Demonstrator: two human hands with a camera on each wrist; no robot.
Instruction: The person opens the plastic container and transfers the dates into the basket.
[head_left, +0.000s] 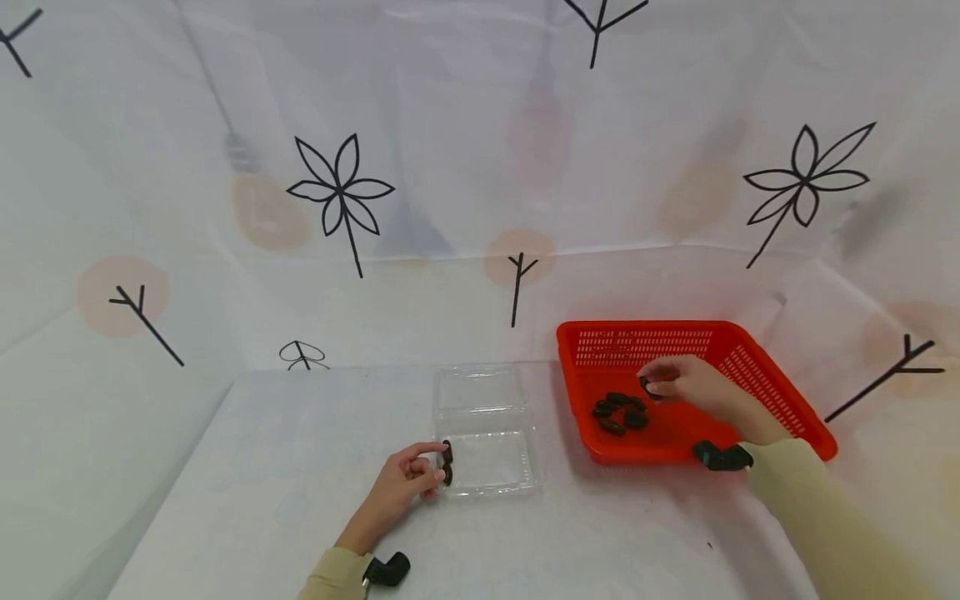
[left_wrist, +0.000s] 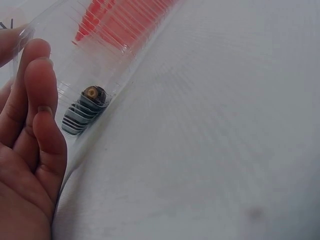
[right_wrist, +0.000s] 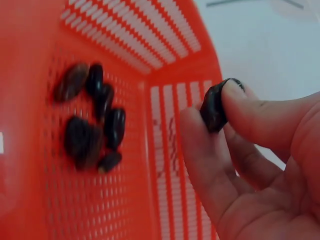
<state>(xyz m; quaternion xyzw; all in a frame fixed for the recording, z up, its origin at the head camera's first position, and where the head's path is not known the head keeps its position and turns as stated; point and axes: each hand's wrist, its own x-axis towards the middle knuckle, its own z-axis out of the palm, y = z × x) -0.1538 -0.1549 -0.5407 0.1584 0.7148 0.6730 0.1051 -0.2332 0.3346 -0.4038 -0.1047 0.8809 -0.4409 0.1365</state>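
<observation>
At the left side of a clear plastic clamshell box (head_left: pixel 487 462), my left hand (head_left: pixel 405 479) holds the edge with its index finger and thumb. Two dark dates (head_left: pixel 447 463) lie in a line inside, along that left wall. Through the ribbed wall the left wrist view shows a date (left_wrist: pixel 85 111) end on, close to my curled fingers. Over the red basket (head_left: pixel 705 446), my right hand (head_left: pixel 686 387) pinches one dark, shiny date (right_wrist: pixel 215 106) between thumb and fingertips. Several more dates (head_left: pixel 621 414) lie on the basket floor, left of that hand.
The box's lid (head_left: pixel 480 389) lies folded back behind its base. The basket's slotted wall (right_wrist: pixel 182 150) rises beside my right hand. White patterned cloth (head_left: pixel 450 208) hangs behind the white tabletop (head_left: pixel 285 467).
</observation>
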